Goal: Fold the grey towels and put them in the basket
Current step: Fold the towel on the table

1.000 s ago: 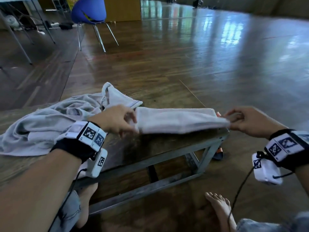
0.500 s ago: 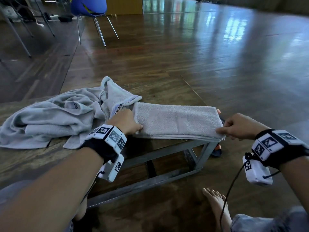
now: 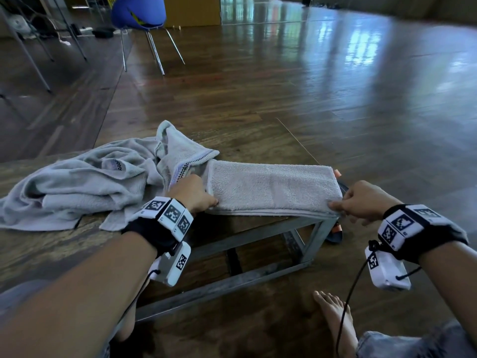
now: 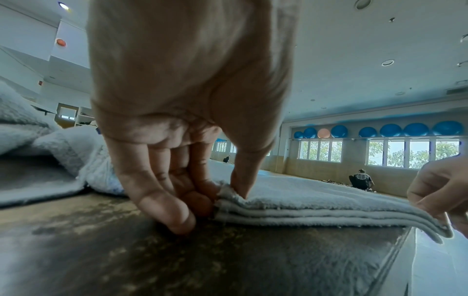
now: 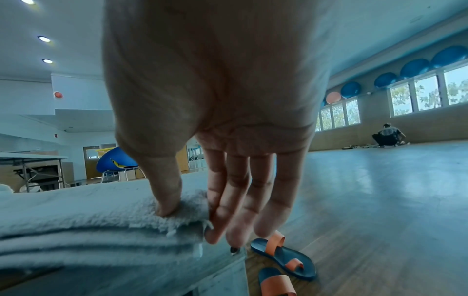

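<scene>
A folded grey towel [image 3: 273, 188] [image 4: 316, 202] [image 5: 83, 216] lies as a long strip on the right end of the low wooden table [image 3: 51, 251]. My left hand [image 3: 193, 193] [image 4: 215, 197] pinches its near left corner between thumb and fingers. At the strip's near right corner, which overhangs the table end, my right hand [image 3: 358, 201] [image 5: 187, 216] pinches the towel with the thumb on top. A crumpled pile of grey towels [image 3: 85, 182] lies on the table to the left. No basket is in view.
The table has a metal frame [image 3: 260, 236]; its right end is by my right hand. Orange and dark sandals [image 5: 283, 258] lie on the wooden floor past that end. My bare foot [image 3: 333, 313] is below. A blue chair [image 3: 139, 11] stands far behind. A person crouches far off [image 5: 387, 136].
The towel, held stretched just above the table a second ago, now lies flat on it as a wider folded strip. Both hands came down and nearer, still pinching its corners.
</scene>
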Action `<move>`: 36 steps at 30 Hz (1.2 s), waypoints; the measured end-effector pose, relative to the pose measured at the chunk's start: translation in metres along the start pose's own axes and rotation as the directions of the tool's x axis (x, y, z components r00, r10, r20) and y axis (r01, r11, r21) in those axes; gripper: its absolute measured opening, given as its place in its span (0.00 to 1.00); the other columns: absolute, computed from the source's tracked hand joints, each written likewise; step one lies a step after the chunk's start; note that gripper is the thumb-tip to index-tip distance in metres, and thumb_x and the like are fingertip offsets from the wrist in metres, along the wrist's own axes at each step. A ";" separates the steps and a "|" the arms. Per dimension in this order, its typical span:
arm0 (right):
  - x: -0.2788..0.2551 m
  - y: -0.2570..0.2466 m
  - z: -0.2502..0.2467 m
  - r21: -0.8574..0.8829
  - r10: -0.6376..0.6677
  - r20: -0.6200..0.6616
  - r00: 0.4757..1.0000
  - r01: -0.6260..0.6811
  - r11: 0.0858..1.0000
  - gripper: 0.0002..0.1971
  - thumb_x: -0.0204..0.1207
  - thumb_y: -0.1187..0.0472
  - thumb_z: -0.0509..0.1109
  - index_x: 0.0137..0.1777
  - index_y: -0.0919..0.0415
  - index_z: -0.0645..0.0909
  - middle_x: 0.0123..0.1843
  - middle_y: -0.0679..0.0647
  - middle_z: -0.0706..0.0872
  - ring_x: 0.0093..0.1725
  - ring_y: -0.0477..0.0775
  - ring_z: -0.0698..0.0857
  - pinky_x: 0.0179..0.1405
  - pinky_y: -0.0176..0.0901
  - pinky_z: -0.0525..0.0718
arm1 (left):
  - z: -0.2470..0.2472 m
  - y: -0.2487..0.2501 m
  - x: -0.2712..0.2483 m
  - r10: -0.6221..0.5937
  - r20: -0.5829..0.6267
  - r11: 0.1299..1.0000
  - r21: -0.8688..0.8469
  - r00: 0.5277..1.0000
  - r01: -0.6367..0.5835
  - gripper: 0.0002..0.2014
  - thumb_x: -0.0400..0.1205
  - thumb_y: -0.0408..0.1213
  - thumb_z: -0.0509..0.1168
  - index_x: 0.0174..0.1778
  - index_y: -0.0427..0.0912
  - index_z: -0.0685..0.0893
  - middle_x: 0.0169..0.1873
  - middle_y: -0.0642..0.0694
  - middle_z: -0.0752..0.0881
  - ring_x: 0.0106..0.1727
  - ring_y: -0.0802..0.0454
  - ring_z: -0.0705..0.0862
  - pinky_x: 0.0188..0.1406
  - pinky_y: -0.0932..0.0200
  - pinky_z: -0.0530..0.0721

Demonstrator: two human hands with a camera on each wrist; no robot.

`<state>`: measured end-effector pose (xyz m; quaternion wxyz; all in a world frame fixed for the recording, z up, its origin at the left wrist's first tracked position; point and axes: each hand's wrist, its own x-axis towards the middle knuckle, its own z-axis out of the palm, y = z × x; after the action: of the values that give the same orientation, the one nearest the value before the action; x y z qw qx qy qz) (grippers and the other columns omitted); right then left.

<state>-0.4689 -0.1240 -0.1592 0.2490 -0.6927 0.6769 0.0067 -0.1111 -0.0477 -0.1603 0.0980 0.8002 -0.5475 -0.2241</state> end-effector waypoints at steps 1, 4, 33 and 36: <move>-0.001 -0.001 0.000 0.014 -0.014 -0.018 1.000 0.014 1.000 0.25 0.75 0.42 0.76 0.38 0.68 0.89 0.38 0.63 0.92 0.43 0.61 0.91 0.48 0.57 0.92 | -0.001 -0.001 0.000 -0.010 0.006 1.000 -0.004 1.000 0.010 0.16 0.73 0.45 0.76 0.34 0.34 0.83 0.33 0.39 0.88 0.38 0.40 0.89 0.47 0.45 0.90; 0.000 -0.008 -0.001 0.034 -0.063 -0.139 0.988 0.068 0.997 0.19 0.73 0.46 0.79 0.30 0.59 0.84 0.38 0.60 0.90 0.39 0.59 0.89 0.48 0.57 0.90 | -0.005 -0.006 0.001 -0.043 0.000 0.999 0.016 0.999 0.043 0.15 0.72 0.44 0.75 0.35 0.34 0.83 0.32 0.39 0.88 0.35 0.41 0.89 0.43 0.45 0.92; 0.015 -0.003 -0.012 0.257 -0.048 -0.215 0.975 0.104 0.961 0.12 0.65 0.54 0.87 0.39 0.56 0.87 0.39 0.55 0.91 0.33 0.57 0.90 0.40 0.52 0.90 | -0.031 -0.016 0.000 -0.154 -0.048 0.982 -0.120 0.987 0.148 0.16 0.72 0.41 0.75 0.46 0.31 0.84 0.42 0.36 0.90 0.43 0.38 0.91 0.49 0.40 0.92; 0.009 -0.004 -0.007 0.100 -0.092 -0.147 0.985 0.107 0.989 0.11 0.66 0.53 0.86 0.38 0.55 0.87 0.39 0.54 0.90 0.33 0.52 0.88 0.38 0.47 0.87 | -0.023 -0.016 -0.003 -0.143 -0.008 0.989 -0.032 0.990 0.143 0.16 0.71 0.43 0.75 0.42 0.33 0.83 0.40 0.38 0.89 0.41 0.39 0.91 0.44 0.45 0.92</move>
<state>-0.4673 -0.1350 -0.1545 0.2371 -0.7101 0.6567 -0.0913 -0.0879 -0.0408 -0.1455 0.0968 0.8369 -0.4848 -0.2349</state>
